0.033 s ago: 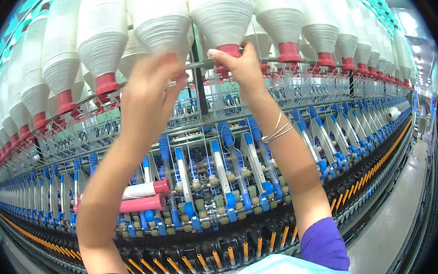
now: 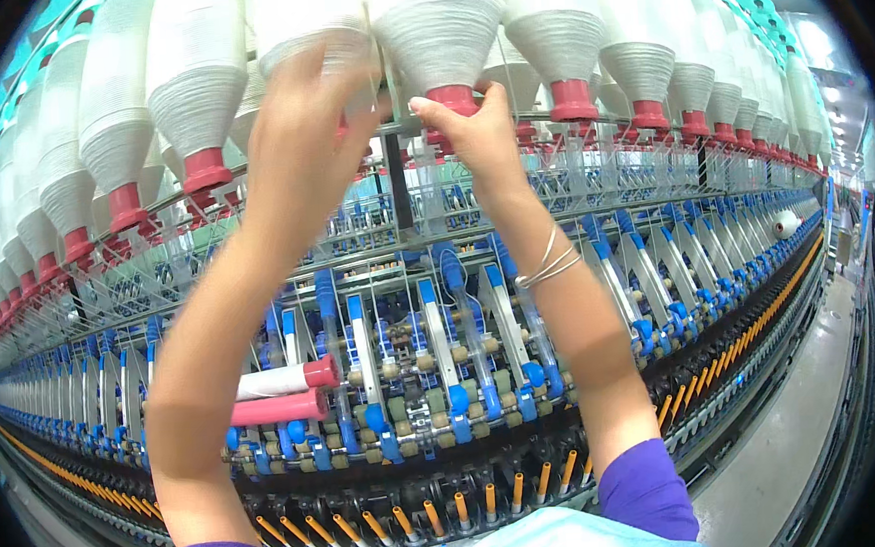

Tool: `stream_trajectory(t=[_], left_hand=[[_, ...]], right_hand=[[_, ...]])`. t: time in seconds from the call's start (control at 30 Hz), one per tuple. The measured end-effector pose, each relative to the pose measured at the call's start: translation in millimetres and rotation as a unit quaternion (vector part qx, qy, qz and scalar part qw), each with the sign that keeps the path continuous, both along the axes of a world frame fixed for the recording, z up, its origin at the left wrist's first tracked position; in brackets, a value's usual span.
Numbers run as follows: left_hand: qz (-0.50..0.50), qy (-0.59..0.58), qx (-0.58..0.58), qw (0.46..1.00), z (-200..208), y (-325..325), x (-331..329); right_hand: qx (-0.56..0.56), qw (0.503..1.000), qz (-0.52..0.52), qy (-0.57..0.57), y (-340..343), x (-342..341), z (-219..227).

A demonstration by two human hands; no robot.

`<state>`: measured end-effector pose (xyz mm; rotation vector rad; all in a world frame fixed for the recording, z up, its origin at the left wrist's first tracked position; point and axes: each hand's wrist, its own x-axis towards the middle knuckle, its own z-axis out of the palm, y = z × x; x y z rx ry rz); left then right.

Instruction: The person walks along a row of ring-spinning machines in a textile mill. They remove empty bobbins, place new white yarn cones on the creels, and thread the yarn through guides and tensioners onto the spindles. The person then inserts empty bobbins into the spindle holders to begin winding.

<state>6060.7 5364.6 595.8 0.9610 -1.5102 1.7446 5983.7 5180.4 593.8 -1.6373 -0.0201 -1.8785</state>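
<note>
Head view: two bare arms rise from the lower edge toward a row of hanging bobbins on a long spinning machine.
Right hand: the right hand (image 2: 484, 135) grasps the bottom of a large white bobbin with a tapered lower end (image 2: 440, 38), thumb on the near left side of its flared red plastic collar (image 2: 452, 99) and fingers around the right side, partly hidden.
Left hand: the left hand (image 2: 301, 131) is raised and blurred in front of the neighbouring white tapered bobbin (image 2: 310, 21), covering most of its lower end; whether it grips that bobbin or is free of it, I cannot tell.
Bobbin places: both hang upright, side by side near the top centre, with similar bobbins curving away on either side.
Wrist: thin silver-coloured bangles (image 2: 550, 265) circle the right one.
Tubes: a white-wound tube with a red end (image 2: 274, 382) lies just above a plain pink tube (image 2: 277, 409), their left ends behind the left forearm.
Machine front: slanted metal arms with blue tips (image 2: 365, 348) line the middle; slim orange spindles (image 2: 490, 501) stand in a row below.
Clothing: short purple sleeves (image 2: 643, 482) and a pale blue garment (image 2: 549, 544).
</note>
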Motion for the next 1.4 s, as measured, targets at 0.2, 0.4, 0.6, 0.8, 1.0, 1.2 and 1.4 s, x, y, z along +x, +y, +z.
stream_trajectory(t=[0.2, 0.4, 0.6, 0.8, 1.0, 1.2, 1.4], left_hand=[[-0.089, -0.042, -0.075, 0.992, 145, -94, -29], [-0.199, 0.093, -0.174, 0.96, 17, -50, -7], [-0.067, 0.312, 0.68, 0.66, -267, -72, 3], [0.022, 0.063, 0.306, 0.95, -90, -168, 40], [0.101, 0.12, -0.043, 0.987, 100, -202, 72], [0.148, 0.146, -0.003, 0.978, 134, -214, 79], [0.117, 0.112, 0.017, 0.987, 145, -238, 62]], right_hand=[[-0.119, 0.973, -0.133, -0.144, 0, 10, -19], [-0.053, 0.819, 0.571, 0.017, -14, -23, -14], [-0.093, 0.895, 0.436, 0.028, -23, -30, -8], [-0.056, 0.716, 0.692, 0.069, -18, -33, -2], [-0.333, 0.864, 0.353, 0.135, -50, -19, -3], [-0.262, 0.962, -0.081, 0.001, -118, 22, 41], [-0.209, 0.873, 0.439, -0.029, -156, 58, 114]])
